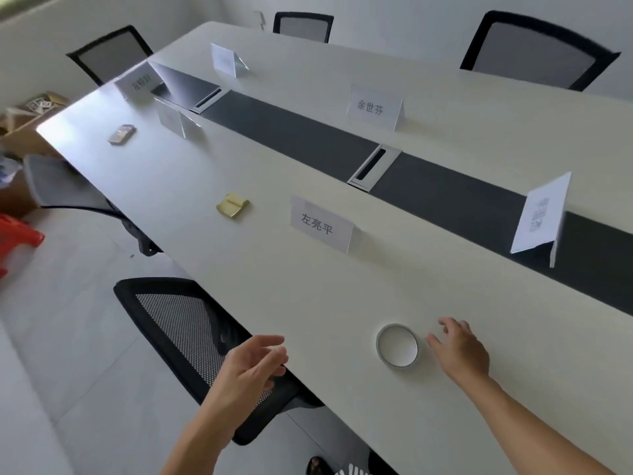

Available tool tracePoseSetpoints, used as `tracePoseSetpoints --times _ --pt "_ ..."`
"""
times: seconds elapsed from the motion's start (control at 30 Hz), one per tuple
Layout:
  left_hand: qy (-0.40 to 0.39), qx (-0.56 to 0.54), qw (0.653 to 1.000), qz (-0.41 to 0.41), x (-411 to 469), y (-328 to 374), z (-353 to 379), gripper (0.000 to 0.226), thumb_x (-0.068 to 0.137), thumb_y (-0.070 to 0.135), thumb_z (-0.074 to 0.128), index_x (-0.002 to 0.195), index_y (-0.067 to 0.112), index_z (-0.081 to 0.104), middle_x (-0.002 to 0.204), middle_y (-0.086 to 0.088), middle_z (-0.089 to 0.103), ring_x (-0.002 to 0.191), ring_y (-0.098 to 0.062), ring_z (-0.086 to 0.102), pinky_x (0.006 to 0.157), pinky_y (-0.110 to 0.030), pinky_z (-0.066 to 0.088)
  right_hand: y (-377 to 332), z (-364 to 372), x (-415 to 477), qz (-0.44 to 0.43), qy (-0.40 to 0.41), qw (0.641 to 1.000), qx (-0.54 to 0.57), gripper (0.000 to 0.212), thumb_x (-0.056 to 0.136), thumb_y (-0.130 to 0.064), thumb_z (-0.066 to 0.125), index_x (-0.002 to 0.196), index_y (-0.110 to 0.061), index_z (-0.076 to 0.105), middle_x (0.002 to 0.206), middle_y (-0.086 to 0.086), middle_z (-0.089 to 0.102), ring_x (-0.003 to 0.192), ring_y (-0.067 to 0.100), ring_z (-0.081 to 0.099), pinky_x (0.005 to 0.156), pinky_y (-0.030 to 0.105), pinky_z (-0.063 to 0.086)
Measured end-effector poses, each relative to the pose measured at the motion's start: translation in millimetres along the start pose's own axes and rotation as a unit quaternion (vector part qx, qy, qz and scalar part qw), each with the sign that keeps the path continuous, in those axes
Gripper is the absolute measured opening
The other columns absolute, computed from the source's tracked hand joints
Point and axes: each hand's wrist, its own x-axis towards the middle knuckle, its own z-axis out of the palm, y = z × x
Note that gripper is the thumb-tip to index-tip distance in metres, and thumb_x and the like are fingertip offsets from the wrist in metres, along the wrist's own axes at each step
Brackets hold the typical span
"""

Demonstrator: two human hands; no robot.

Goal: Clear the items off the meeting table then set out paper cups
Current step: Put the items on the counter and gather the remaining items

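Observation:
A long white meeting table point(308, 286) runs away from me. A roll of tape point(397, 345) lies flat near its front edge. My right hand point(459, 347) hovers just right of the roll, fingers relaxed, holding nothing. My left hand point(253, 365) floats open over the table's near edge, above a chair. A yellow sticky-note pad point(233, 204) sits further along the table, and a small metallic object point(121, 134) lies near the far left end. Several white name cards stand on the table, one point(322, 223) just beyond the pad.
A dark strip point(308, 138) with cable hatches runs down the table's middle. Black mesh chairs stand at the near left point(185, 323), the far end point(303, 27) and the far right point(534, 49). Cardboard boxes point(30, 114) and a red stool point(17, 238) are on the floor at left.

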Motion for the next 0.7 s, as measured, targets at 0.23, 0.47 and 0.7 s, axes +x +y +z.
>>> tracePoseSetpoints --times 0.23,0.47,0.7 --pt "0.020 -0.017 0.999 -0.021 -14 -17 -8 0.014 0.092 0.025 0.060 0.104 0.025 0.067 0.090 -0.003 0.075 0.082 -0.012 0.072 0.069 -0.025 0.055 -38 36 -17 -0.102 -0.112 0.986 -0.068 0.022 0.087 -0.027 0.060 0.107 -0.018 0.063 0.104 0.003 0.068 0.095 0.026 0.064 0.074 0.030 0.047" --pt "0.054 -0.052 0.997 -0.029 -27 -34 -20 0.014 0.093 0.021 0.059 0.105 0.021 0.067 0.088 -0.005 0.073 0.078 -0.012 0.069 0.067 -0.023 0.054 -119 15 -59 -0.241 -0.096 0.964 0.061 0.009 0.079 -0.022 0.068 0.087 -0.018 0.068 0.076 -0.008 0.069 0.067 0.012 0.067 0.066 0.024 0.051" --pt "0.100 -0.198 0.975 0.010 -49 -43 -38 0.027 0.087 0.035 0.059 0.110 0.022 0.065 0.093 -0.012 0.074 0.087 -0.020 0.071 0.074 -0.032 0.056 -215 1 -142 -0.400 -0.138 0.895 0.139 0.008 0.076 -0.025 0.070 0.080 -0.028 0.064 0.061 -0.018 0.058 0.060 -0.003 0.062 0.056 0.003 0.041"
